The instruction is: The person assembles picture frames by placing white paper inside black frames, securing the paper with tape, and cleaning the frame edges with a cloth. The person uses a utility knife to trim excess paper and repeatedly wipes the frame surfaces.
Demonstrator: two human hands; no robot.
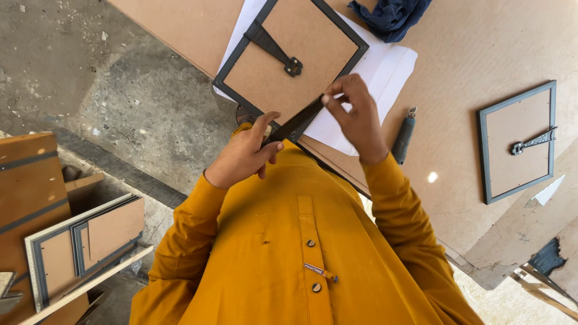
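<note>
Here, both hands met over the near edge of the tabletop [469, 54], holding a thin black strip [295, 123] between them; the left hand [244, 153] was curled around the strip's lower end, thumb laid along it, while the right hand [355, 114] pinched the upper end between fingertips [328, 98] and thumb; the strip ran slantwise, low on the left and high on the right, lifted just above the corner of a picture frame [289, 57]. That frame lay face down on a white sheet of paper [385, 66], its brown backing board up, with a black stand hinged across it; a blue cloth [391, 15] sat crumpled beyond it, near the far edge of the view. Just to the right of the right wrist lay a utility knife [404, 135] with a dark handle, apart from the paper's edge; further right, well apart, a second, smaller frame [519, 141] lay face down as well. To the left, down by the floor, a stack of frames [84, 247] leaned together; the mustard-yellow sleeves [397, 210] filled the foreground.
</note>
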